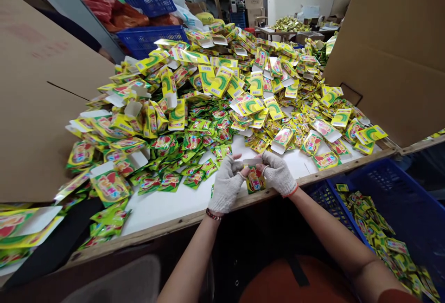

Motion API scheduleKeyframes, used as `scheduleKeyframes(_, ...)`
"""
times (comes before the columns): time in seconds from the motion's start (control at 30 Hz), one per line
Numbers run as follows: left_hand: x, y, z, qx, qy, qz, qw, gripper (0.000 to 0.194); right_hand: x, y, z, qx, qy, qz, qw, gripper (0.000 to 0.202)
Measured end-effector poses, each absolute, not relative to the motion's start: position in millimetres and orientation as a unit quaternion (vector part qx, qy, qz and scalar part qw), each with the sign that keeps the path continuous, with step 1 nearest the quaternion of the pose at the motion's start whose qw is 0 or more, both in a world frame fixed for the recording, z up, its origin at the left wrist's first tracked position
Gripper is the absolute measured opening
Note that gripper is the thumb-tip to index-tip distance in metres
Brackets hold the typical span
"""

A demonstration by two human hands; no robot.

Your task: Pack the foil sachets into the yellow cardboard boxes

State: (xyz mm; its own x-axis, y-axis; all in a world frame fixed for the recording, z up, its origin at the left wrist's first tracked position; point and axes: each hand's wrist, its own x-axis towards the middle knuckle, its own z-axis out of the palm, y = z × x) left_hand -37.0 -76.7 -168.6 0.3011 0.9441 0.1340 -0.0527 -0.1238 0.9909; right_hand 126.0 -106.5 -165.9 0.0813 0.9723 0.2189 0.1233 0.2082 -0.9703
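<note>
Evidently one small carton has both hands busy, near the middle of the front edge of the bench, straight before the person's body, probably because both arms meet there without stretching. The left hand and the right hand, both in pale knitted gloves, close in narrowly from either side, thumbs toward the printed face, most of the other fingers curled behind. I take this two-sided pinch to be for keeping the walls steady beneath the pale flap at the top. Whether the carton's bottom rests on the wood, or whether anything is inside, I cannot tell.

Green packets spread across the bench's left half, and yellow packets lie toward its right edge, likely set forward for easy reach. Loose cartons, many with flaps standing open, are heaped toward the far edge. A brown cardboard panel stands at the right end, presumably to stop the heap sliding off. Below the front right corner, a blue crate holds jumbled small packs, perhaps placed low to catch things from above.
</note>
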Motion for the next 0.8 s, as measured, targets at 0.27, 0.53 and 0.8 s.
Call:
scheduleKeyframes(0.27,-43.8,-79.8,-155.0,0.674,0.38,0.434,0.462,0.026,123.9,-113.3,-157.1,-0.511,-0.603,0.316,0.525,0.025)
scheduleKeyframes(0.53,-49.4,-78.5,-166.0,0.684,0.365,0.442,0.452,0.025,131.0,-109.5,-162.6,-0.473,-0.646,0.305,0.516,0.018)
scheduleKeyframes(0.8,-50.1,-80.6,-181.2,0.73,0.335,0.442,0.4,0.02,139.6,-111.2,-173.0,-0.44,-0.714,0.234,0.492,0.013)
